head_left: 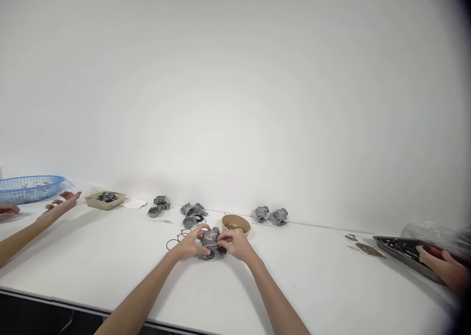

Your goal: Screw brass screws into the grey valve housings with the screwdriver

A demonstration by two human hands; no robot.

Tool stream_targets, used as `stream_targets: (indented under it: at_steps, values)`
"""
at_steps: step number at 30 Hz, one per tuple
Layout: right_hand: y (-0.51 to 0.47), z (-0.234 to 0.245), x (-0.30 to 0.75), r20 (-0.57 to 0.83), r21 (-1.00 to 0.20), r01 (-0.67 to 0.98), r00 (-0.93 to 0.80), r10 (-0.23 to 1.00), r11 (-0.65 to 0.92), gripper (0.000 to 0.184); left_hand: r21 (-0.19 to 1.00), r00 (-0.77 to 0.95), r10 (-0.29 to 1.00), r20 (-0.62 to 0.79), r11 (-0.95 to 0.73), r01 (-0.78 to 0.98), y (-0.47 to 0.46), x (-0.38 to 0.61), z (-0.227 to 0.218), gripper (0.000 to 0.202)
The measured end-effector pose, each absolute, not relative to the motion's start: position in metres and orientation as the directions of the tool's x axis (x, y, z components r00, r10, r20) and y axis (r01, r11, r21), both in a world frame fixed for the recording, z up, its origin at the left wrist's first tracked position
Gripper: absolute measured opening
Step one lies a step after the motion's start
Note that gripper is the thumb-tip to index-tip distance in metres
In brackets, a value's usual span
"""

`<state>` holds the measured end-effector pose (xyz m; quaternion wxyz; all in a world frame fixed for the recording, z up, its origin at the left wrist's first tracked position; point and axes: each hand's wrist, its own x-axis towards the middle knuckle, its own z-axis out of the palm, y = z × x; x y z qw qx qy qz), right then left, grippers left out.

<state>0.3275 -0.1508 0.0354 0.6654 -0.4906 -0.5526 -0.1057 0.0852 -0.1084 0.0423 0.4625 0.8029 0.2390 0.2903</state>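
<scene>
A grey cast-metal housing (210,239) with a domed top and a round port low at the front sits on the white table before me. My left hand (189,244) grips it from the left, thumb low at the front and fingers around the back. At its right side, the fingertips of my right hand (234,243) are pinched together against the metal; whatever they hold is too small to make out. Just behind my right hand stands a brown paper bowl (236,219) of small brass-coloured pieces. Thin black rings (172,244) lie left of my left hand.
Grey metal parts (191,209) lie behind on the left, two assembled housings (262,213) behind on the right. A beige tray (101,202) and blue basket (33,193) stand left, near a co-worker's hands (62,202). Another hand (441,265) reaches into a dark metal tray (408,264) at right.
</scene>
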Motion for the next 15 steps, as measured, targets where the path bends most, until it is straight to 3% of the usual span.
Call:
stream_targets:
  at_steps: [9, 15]
  values:
    - [-0.1496, 0.0295, 0.3340, 0.798, -0.595, 0.615, 0.375, 0.472, 0.517, 0.006, 0.858, 0.726, 0.643, 0.242, -0.492, 0.150, -0.1080, 0.0817, 0.0460, 0.059]
    - [-0.1468, 0.0254, 0.3289, 0.821, -0.564, 0.662, 0.382, 0.425, 0.493, 0.010, 0.824, 0.708, 0.657, 0.258, -0.533, 0.194, -0.1079, 0.0824, 0.0464, 0.056]
